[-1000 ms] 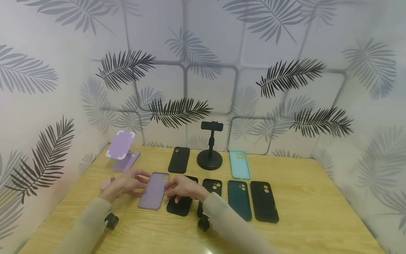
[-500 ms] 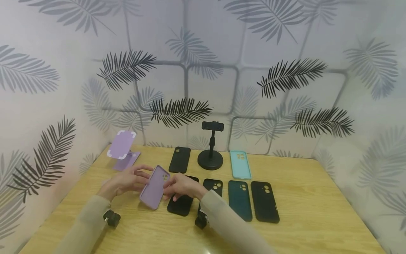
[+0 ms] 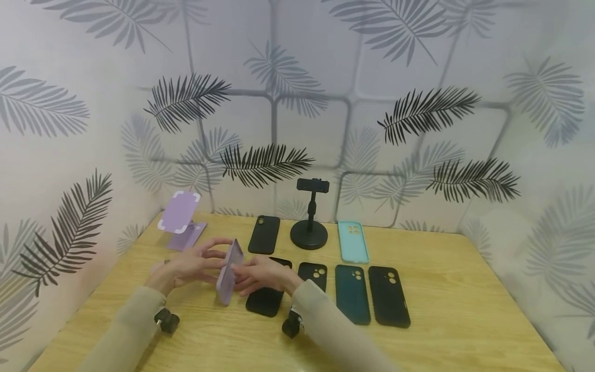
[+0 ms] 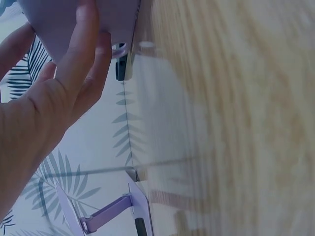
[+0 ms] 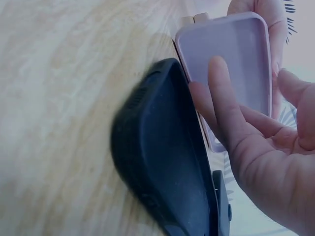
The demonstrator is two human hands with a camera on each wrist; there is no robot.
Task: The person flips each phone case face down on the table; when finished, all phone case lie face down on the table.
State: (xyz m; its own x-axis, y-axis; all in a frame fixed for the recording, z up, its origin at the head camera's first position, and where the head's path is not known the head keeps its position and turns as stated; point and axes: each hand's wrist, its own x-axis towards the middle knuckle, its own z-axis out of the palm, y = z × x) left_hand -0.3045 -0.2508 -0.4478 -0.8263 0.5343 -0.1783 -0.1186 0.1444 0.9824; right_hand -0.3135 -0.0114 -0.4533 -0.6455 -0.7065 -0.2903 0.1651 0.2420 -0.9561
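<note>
A purple phone case (image 3: 225,283) stands tipped up on its long edge between my hands, its inside facing right. My left hand (image 3: 192,263) is on its outer side; in the left wrist view the fingers (image 4: 86,29) lie spread against the case's back. My right hand (image 3: 262,274) is at the inner side. In the right wrist view its fingers (image 5: 224,93) are extended and overlap the hollow of the case, with the thumb apart near the upper edge. Under the right hand lies a black phone case (image 3: 266,302), partly covered by it.
To the right lie another black case (image 3: 312,271) partly behind my sleeve, a dark teal case (image 3: 351,294) and a black case (image 3: 389,297). Behind are a black case (image 3: 264,235), a black phone stand (image 3: 309,235), a light turquoise case (image 3: 352,242) and a purple stand (image 3: 178,212).
The purple case lay flat; its left edge has risen and it has turned up onto its right edge. My left hand has moved slightly right with it, and the right fingers have come inside it.
</note>
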